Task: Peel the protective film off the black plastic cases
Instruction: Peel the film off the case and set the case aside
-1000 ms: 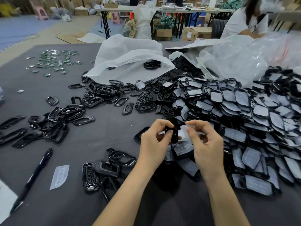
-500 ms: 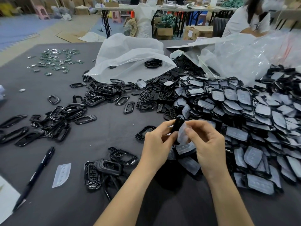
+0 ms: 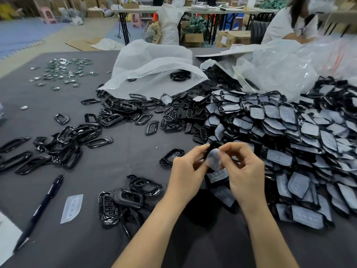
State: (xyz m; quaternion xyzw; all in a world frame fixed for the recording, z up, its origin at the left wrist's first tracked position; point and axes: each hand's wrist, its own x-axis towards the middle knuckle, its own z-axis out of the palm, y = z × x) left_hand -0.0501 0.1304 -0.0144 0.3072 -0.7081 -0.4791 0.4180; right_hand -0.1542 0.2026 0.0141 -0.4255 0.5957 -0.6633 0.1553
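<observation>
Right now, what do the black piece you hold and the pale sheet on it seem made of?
The black case, gripped by the left hand, looks like hard moulded plastic, probably glossy like the shiny loose cases nearby. The film the right hand pinches looks like thin, milky, translucent plastic: it bends.

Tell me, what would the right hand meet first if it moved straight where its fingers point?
Probably the black case in the left hand, just behind the film it pinches.
</observation>
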